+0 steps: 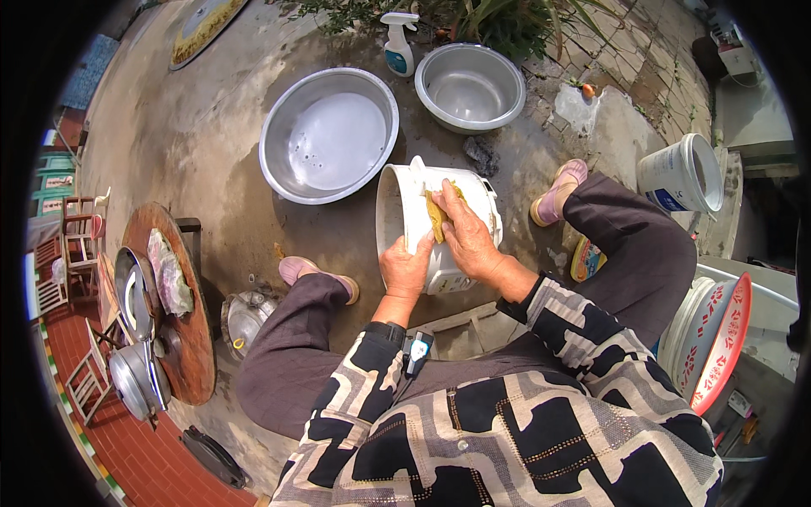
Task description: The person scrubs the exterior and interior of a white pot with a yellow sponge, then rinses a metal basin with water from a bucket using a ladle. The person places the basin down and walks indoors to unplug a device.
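Observation:
A white plastic bucket (415, 190) lies on its side on the wet concrete between my feet, its mouth turned to the left. My left hand (405, 269) grips the bucket near its rim, the thumb on the outer wall and the fingers partly hidden. Under my right hand (472, 244) is a yellow cleaning cloth or sponge (437, 218), pressed against the bucket's side. Beyond the bucket stands a wide metal basin (339, 142) with cloudy water and some bubbles. A smaller metal basin (469, 89) is to its right. Dark crumpled scrap (483, 155) lies below that one.
A spray bottle (399, 47) stands between the basins. Another white bucket (681, 174) and a red-rimmed enamel basin (719, 345) are on the right. Left are a round wooden table (193, 355) bearing pans, a metal lid or pot (250, 320) and small chairs (89, 367).

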`<state>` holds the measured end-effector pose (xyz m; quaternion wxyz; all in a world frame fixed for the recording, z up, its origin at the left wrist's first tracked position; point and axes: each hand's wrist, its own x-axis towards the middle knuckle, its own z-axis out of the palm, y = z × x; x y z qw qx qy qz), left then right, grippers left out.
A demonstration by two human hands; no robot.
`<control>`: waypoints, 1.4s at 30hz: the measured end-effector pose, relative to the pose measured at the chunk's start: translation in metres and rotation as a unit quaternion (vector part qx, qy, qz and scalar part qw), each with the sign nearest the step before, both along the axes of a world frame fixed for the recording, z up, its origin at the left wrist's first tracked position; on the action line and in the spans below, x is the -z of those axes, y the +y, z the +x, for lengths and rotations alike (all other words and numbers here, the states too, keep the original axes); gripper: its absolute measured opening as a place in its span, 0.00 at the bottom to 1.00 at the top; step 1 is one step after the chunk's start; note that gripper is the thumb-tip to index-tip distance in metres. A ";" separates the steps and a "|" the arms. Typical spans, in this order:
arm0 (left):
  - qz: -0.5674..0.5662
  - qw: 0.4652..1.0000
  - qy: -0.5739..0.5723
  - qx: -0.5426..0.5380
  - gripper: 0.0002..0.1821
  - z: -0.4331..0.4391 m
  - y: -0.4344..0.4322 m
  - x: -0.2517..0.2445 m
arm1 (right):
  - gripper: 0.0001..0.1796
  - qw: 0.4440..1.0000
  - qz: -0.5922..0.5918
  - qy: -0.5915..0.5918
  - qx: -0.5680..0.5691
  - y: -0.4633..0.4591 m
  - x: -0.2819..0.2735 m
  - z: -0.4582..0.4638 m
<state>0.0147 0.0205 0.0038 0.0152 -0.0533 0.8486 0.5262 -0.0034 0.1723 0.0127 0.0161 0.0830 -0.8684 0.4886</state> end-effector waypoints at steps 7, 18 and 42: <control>-0.038 0.998 -0.037 0.037 0.19 0.002 -0.007 -0.002 | 0.35 0.995 -0.024 -0.095 0.015 0.000 0.002 -0.052; 0.003 0.999 -0.035 0.030 0.20 -0.001 -0.004 -0.012 | 0.22 0.993 0.026 -0.085 0.077 0.017 0.026 -0.060; -0.026 0.997 -0.039 0.059 0.20 -0.004 -0.018 -0.002 | 0.18 0.931 -0.122 -0.326 0.113 0.024 0.046 -0.087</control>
